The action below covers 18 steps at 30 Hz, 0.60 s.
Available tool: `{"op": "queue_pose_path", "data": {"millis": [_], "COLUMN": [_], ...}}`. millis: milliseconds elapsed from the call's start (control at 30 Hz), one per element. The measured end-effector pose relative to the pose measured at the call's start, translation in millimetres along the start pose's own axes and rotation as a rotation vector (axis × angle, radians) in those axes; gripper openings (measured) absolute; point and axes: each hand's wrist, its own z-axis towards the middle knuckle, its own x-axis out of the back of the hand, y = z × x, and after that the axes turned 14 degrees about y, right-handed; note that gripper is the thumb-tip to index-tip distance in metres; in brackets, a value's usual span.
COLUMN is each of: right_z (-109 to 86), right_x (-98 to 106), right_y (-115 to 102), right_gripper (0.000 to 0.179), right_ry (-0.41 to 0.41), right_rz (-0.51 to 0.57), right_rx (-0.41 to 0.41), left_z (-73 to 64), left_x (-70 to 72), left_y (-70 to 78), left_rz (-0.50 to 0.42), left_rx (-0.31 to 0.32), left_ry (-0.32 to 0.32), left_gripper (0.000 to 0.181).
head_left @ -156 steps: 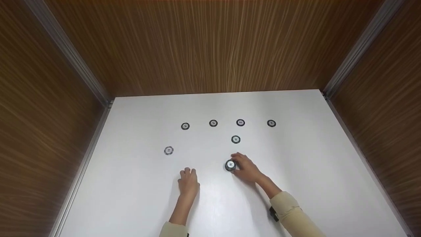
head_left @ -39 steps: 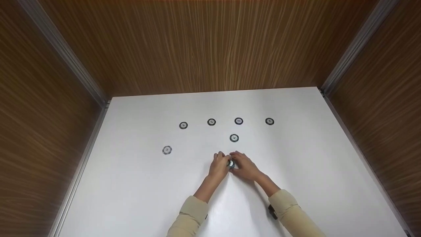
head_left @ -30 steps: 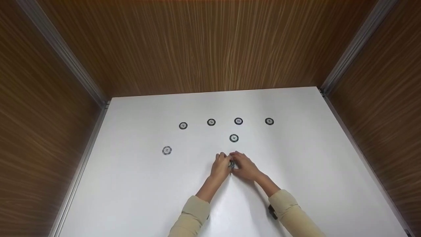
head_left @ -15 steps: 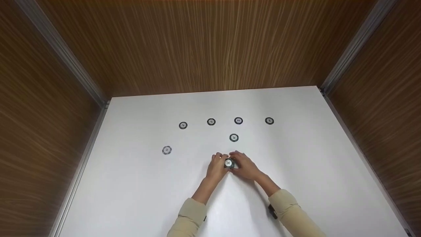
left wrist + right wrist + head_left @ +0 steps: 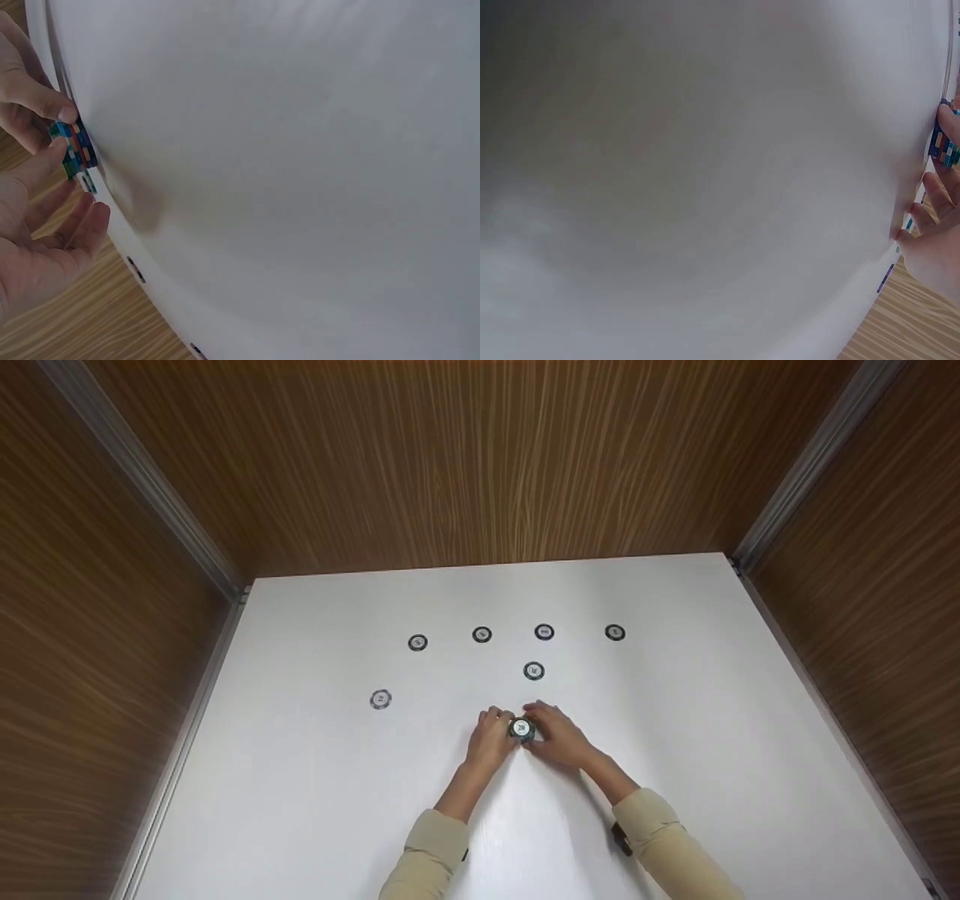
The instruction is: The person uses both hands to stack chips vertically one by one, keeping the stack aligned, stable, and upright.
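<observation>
A short stack of poker chips (image 5: 521, 728) stands on the white tabletop between my two hands, a pale round label facing up on its top chip. My left hand (image 5: 491, 739) pinches at the stack's left side with thumb and fingers. From the right, my right hand (image 5: 559, 740) grips the same stack with curled fingers and thumb. Side on in the left wrist view, the stack (image 5: 79, 142) shows blue, green and orange edges, with fingers on it from both hands. Only part of the stack (image 5: 945, 139) shows at the right edge of the right wrist view.
Single chips lie flat beyond the hands: a row including a left chip (image 5: 418, 643) and a right chip (image 5: 615, 632), one dark chip (image 5: 534, 670) nearer, and a greyer chip (image 5: 380, 699) at left. A wood-grain panel (image 5: 480, 465) closes off the back; similar panels flank the table.
From a spot apart at lower left, my left hand has come to the stack. Over the last second it shifted slightly left, uncovering the top chip. My right hand stayed at the stack.
</observation>
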Motion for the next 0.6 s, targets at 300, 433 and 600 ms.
{"op": "queue_pose_path", "data": {"millis": [300, 433, 600], "right_z": [-0.3, 0.1, 0.2], "right_x": [-0.4, 0.1, 0.3], "right_y": [-1.5, -1.2, -1.3], "right_gripper": [0.045, 0.046, 0.047], "right_ry": [-0.004, 0.0, -0.001], "right_rz": [-0.006, -0.002, 0.007], "right_rx": [0.004, 0.002, -0.001], "left_z": [-2.1, -0.9, 0.0], "left_x": [-1.5, -1.5, -3.3], "left_y": [0.2, 0.6, -1.6], "left_rz": [-0.007, 0.004, 0.001], "left_rx": [-0.014, -0.011, -0.004], "left_ry": [0.0, -0.005, -0.016], "left_gripper": [0.036, 0.035, 0.032]}}
